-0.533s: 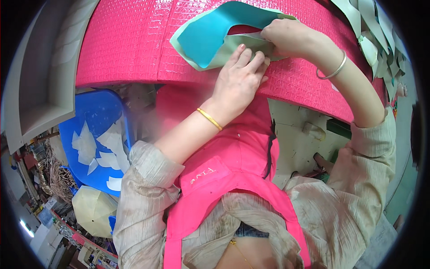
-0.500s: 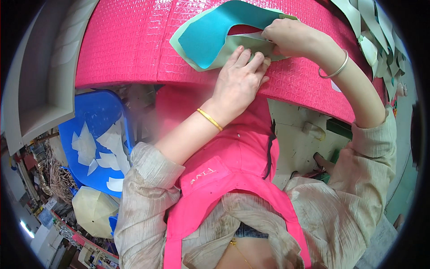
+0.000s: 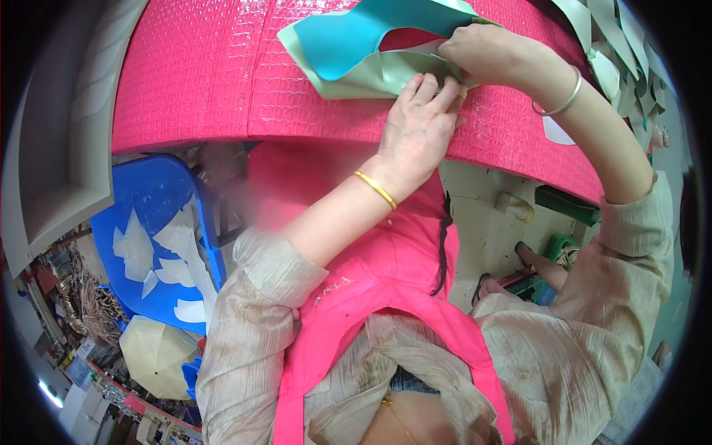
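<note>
On the pink table lies a pale green sheet (image 3: 341, 85) with a curved teal piece (image 3: 341, 37) on top of it. A gap between the two shows a strip of pink. My left hand (image 3: 423, 126), with a gold bangle at its wrist, lies with its fingers stretched over the near edge of the green sheet, pressing on it. My right hand (image 3: 486, 55), a silver bangle on its wrist, is closed at the right end of the sheet. Its fingertips are turned away, so what they pinch is hidden.
The pink quilted table (image 3: 185, 81) curves across the top. A blue chair (image 3: 141, 185) with white scraps stands left, below a grey shelf unit (image 3: 63, 141). Loose pale sheets (image 3: 612, 44) hang at the far right. A white scrap (image 3: 558, 132) lies near the right table edge.
Both hands have shifted slightly to the right. The near left part of the green sheet and teal piece has moved up, and the sheet is creased more beside my left fingers.
</note>
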`<state>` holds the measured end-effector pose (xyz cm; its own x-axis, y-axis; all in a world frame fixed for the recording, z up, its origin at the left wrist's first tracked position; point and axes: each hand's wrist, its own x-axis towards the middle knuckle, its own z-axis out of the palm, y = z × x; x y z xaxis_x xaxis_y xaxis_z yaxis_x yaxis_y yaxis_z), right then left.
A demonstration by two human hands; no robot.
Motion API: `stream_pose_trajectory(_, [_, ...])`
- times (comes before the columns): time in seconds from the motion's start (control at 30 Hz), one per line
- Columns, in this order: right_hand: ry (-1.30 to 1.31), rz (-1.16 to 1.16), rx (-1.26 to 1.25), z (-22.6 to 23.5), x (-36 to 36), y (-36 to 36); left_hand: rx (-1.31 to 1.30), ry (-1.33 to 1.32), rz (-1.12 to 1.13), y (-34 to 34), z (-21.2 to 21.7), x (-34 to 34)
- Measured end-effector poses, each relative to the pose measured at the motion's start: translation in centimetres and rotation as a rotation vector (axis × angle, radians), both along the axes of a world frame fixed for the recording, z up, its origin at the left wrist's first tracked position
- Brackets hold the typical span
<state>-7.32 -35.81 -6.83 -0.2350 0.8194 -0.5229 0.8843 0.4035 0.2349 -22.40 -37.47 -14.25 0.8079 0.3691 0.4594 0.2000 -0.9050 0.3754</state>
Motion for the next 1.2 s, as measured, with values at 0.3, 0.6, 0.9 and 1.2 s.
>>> stream_pose_trajectory(0.3, [0.051, -0.049, 0.271, -1.2, 1.4, -2.2, -0.003, -0.027, 0.078, -1.1, -0.3, 2.2])
stream_pose_trajectory(0.6, [0.406, -0.381, 0.314, 1.4, 6.0, -5.8, 0.432, 0.057, -0.172, 0.9, 2.3, 4.7])
stream_pose_trajectory(0.9, [0.365, -0.489, 0.253, -0.3, 5.0, -4.8, 0.281, 0.114, -0.203, 1.7, 1.5, 2.6])
stream_pose_trajectory(1.2, [0.38, -0.396, 0.369, -1.3, 5.8, -5.1, 0.317, 0.053, -0.056, 1.0, 0.0, 3.9])
